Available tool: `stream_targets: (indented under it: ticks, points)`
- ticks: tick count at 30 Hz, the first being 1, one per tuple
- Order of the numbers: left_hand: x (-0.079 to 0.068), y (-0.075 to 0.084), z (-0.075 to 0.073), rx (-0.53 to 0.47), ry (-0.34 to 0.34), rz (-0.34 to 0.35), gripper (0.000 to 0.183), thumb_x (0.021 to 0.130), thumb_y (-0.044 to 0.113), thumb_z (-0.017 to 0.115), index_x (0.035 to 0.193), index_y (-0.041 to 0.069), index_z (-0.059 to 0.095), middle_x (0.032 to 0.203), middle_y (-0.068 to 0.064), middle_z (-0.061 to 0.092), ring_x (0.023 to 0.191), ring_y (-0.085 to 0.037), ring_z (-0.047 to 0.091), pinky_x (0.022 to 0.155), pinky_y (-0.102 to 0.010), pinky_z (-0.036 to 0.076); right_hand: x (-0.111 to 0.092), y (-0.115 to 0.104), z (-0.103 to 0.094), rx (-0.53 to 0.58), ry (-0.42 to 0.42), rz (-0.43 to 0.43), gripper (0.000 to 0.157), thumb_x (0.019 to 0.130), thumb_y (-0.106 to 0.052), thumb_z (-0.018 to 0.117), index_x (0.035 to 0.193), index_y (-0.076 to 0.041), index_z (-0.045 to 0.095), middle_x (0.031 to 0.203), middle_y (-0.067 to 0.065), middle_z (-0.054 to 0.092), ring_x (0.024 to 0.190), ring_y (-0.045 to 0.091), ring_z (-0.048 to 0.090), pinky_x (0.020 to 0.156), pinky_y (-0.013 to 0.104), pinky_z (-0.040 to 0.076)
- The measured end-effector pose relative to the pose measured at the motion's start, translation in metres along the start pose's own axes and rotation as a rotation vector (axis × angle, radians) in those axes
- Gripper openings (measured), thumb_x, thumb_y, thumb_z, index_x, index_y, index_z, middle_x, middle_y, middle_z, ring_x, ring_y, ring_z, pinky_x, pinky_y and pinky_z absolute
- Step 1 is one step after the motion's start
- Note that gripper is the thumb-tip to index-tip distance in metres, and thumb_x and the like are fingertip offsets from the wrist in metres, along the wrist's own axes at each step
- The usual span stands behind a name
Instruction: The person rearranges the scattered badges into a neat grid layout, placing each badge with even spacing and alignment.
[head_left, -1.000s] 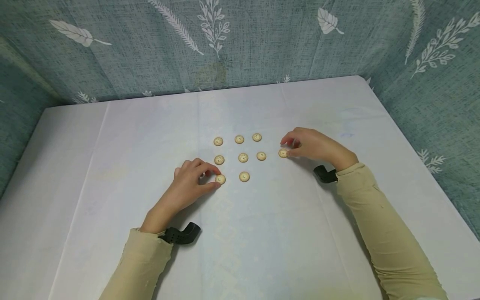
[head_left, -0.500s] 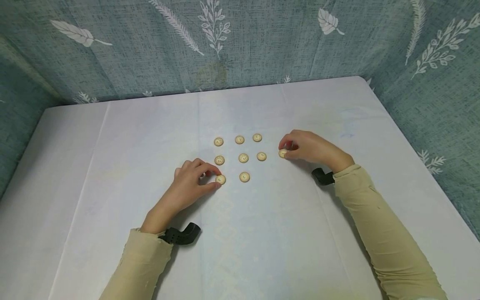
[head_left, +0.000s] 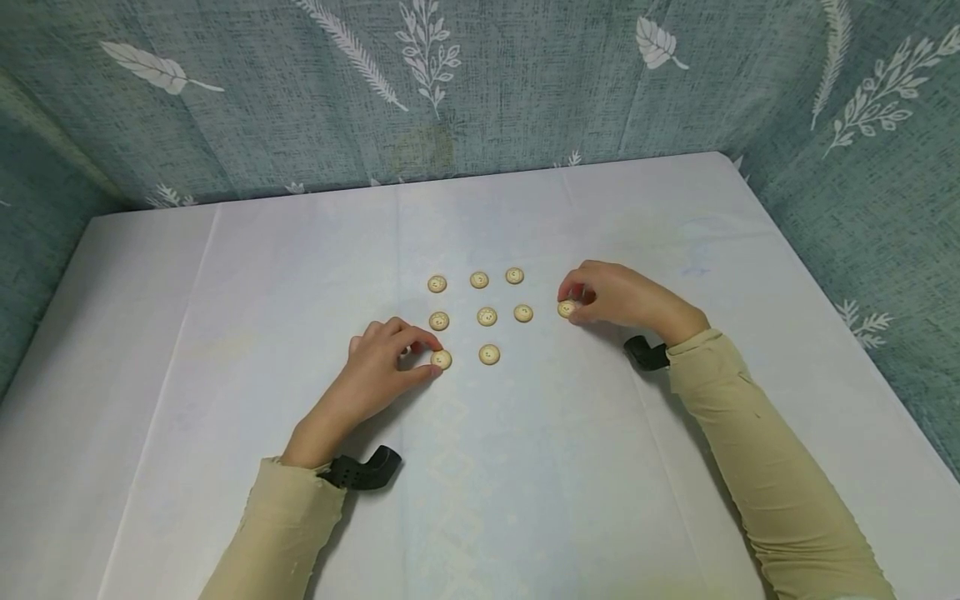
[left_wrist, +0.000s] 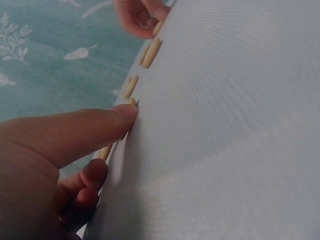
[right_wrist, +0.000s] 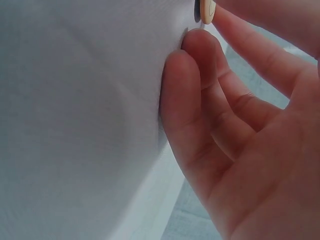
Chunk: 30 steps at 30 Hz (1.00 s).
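Pale wooden buttons lie on the white cloth in rough rows. My left hand (head_left: 378, 362) pinches the near-left button (head_left: 441, 359) by its edges, between thumb and index finger. At the right end of the middle row, my right hand (head_left: 618, 293) has thumb and index finger on another button (head_left: 567, 309). That button (right_wrist: 208, 11) shows at the top of the right wrist view, partly cut off, with the other fingers (right_wrist: 181, 85) curled down at the cloth. In the left wrist view, the thumb (left_wrist: 95, 127) covers most of the left-hand button.
Between the hands sit a near button (head_left: 489, 354) and three middle-row buttons, one of them the central button (head_left: 487, 317). Behind is a row of three, including the far-left button (head_left: 437, 284). A patterned green curtain (head_left: 510, 100) borders the table (head_left: 285, 250) at the back and sides.
My right hand has shifted slightly left and its fingers have come in around the button, which has slid a little nearer. The left hand stays on its button, unmoved.
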<state>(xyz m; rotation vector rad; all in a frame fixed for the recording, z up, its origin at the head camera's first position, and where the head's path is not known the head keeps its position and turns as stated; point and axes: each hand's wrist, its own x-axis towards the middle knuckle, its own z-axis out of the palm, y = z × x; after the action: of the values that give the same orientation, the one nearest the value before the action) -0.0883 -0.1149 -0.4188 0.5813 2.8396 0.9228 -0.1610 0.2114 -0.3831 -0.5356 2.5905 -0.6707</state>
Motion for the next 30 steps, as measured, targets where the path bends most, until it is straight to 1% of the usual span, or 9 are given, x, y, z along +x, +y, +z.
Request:
stream_targets:
  ticks: [6,15,23,30]
  points:
    - [-0.0004,-0.0006,0.0008,0.000,0.002,0.002,0.020,0.078,0.033,0.068,0.096,0.028,0.061,0.085,0.007,0.046,0.085,-0.016,0.037,0.073,-0.037,0.020,-0.0014,-0.0017,-0.0001,-0.004,-0.011,-0.008,0.017,0.077,-0.012,0.067,0.093,-0.014,0.061,0.092,0.002,0.053,0.085,0.018,0.050,0.072,0.033,0.041]
    - [-0.0003,-0.0003,0.0005,0.004,0.006,0.005,0.020,0.078,0.032,0.068,0.096,0.028,0.061,0.084,0.007,0.046,0.085,-0.016,0.038,0.072,-0.037,0.020,-0.0047,-0.0077,-0.0024,-0.030,-0.035,-0.020,0.016,0.078,-0.011,0.066,0.092,-0.014,0.058,0.089,0.002,0.052,0.083,0.018,0.049,0.073,0.033,0.039]
    - [0.0000,-0.0003,0.0010,0.002,0.007,0.005,0.020,0.078,0.032,0.068,0.096,0.027,0.061,0.084,0.007,0.046,0.086,-0.016,0.038,0.073,-0.037,0.020,-0.0055,-0.0093,-0.0026,-0.051,-0.077,-0.035,0.015,0.079,-0.014,0.066,0.091,-0.013,0.058,0.084,0.002,0.052,0.080,0.017,0.046,0.073,0.033,0.037]
    - [-0.0001,-0.0002,0.0009,0.000,0.006,0.005,0.020,0.078,0.032,0.068,0.096,0.027,0.061,0.085,0.007,0.046,0.085,-0.016,0.038,0.073,-0.037,0.019,-0.0042,-0.0084,-0.0006,-0.048,-0.095,-0.034,0.016,0.079,-0.016,0.067,0.092,-0.014,0.059,0.083,0.002,0.052,0.079,0.017,0.046,0.071,0.032,0.037]
